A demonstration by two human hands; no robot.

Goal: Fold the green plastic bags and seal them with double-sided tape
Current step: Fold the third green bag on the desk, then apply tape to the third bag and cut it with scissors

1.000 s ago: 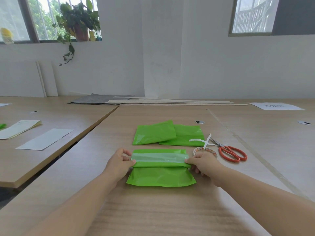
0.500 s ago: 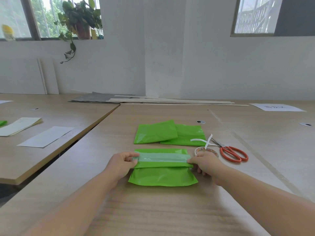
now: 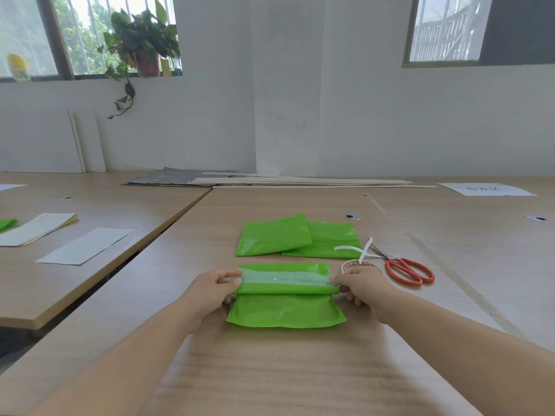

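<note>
Centrally, three glossy green plastic bags lie on the wood-grain table (image 3: 270,373): a first folded bag (image 3: 274,235) overlapping a second folded bag (image 3: 332,240) at the far side, and a nearer bag (image 3: 285,312), part-folded, whose upper flap carries one pale translucent strip (image 3: 285,278) along its length. The left hand (image 3: 210,291) pinches the flap's left end between thumb and curled fingers; the right hand (image 3: 362,288) pinches the right end likewise. One tape roll (image 3: 350,263), partly hidden behind the right hand, trails a curled white tail (image 3: 360,250). One pair of scissors (image 3: 405,270) with orange loop handles lies just beside it. One white sheet (image 3: 486,189) at far right bears writing too blurred to read.
</note>
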